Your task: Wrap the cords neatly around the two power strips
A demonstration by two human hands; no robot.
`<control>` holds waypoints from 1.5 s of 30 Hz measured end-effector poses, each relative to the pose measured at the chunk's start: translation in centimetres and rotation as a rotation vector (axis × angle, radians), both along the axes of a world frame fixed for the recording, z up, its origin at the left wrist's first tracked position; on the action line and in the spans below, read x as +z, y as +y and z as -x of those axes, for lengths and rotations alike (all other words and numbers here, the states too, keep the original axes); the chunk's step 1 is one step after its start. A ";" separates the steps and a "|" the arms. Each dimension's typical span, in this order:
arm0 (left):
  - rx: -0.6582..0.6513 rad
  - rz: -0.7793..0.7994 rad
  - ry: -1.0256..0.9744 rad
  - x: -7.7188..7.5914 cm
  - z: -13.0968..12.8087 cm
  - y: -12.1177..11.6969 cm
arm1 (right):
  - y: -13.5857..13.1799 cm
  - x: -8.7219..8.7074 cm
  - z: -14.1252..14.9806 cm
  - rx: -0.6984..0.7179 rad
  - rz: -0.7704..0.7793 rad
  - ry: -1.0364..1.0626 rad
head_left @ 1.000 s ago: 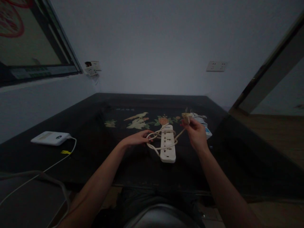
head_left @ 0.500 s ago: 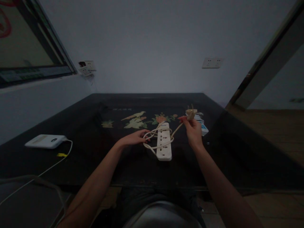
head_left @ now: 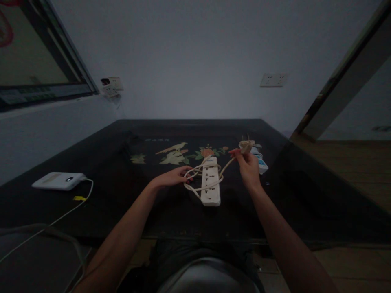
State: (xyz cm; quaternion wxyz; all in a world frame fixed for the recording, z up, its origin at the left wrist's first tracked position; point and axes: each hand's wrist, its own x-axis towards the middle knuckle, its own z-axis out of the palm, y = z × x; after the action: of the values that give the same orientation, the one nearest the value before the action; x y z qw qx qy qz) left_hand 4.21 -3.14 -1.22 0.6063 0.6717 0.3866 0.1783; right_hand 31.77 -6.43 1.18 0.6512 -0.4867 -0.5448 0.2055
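A white power strip [head_left: 210, 194] lies lengthwise on the dark table, its sockets facing up. Its pale cord [head_left: 195, 189] loops around and across it. At the strip's left side, my left hand [head_left: 175, 176] is closed on the loops of cord, the fingertips partly hidden. My right hand [head_left: 249, 167] pinches the cord just below the plug [head_left: 246, 146], which is held up with its metal prongs pointing upward. Right behind that hand lies a white and blue object [head_left: 262, 165], partly covered, whose kind I cannot make out.
On the left of the glossy black table [head_left: 100, 146] lies a white power bank [head_left: 58, 181] with a white cable [head_left: 70, 211] running off the near edge. Wall sockets [head_left: 273, 80] are at the back right, and a loosened socket plate [head_left: 110, 90] hangs at the back left.
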 end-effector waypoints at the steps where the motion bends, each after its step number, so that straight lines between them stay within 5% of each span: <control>1: -0.002 -0.010 0.001 0.0 0.0 0.0 | 0.0 0.0 0.0 0.006 0.005 0.005; 16: -0.055 -0.317 0.206 0.2 0.5 0.3 | -0.8 0.5 0.7 0.077 -0.041 0.043; 26: -0.044 -0.408 0.259 -0.2 1.0 0.5 | -1.7 0.0 0.5 0.109 -0.243 -0.288; 30: -0.004 -0.308 0.198 0.3 0.5 0.2 | -1.6 0.0 0.4 0.092 -0.252 -0.320; 33: 0.151 -0.365 0.071 1.4 0.2 -0.1 | -1.5 -0.2 0.3 0.089 -0.240 -0.315; 38: 0.441 -0.644 -0.135 4.6 -1.5 -4.2 | -1.3 -0.3 0.3 0.078 -0.212 -0.299; 41: 0.268 -0.729 -0.010 5.1 -3.7 -8.4 | -1.2 -0.3 0.3 0.069 -0.191 -0.305; 45: 0.094 -0.875 0.277 2.5 -6.7 -11.5 | -1.3 -0.1 0.3 0.076 -0.223 -0.297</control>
State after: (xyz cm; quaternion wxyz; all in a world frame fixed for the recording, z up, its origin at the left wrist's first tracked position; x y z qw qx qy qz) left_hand 10.87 -14.64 1.27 0.1999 0.8637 0.3823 0.2606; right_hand 31.51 -7.72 1.05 0.6054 -0.4154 -0.6723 0.0943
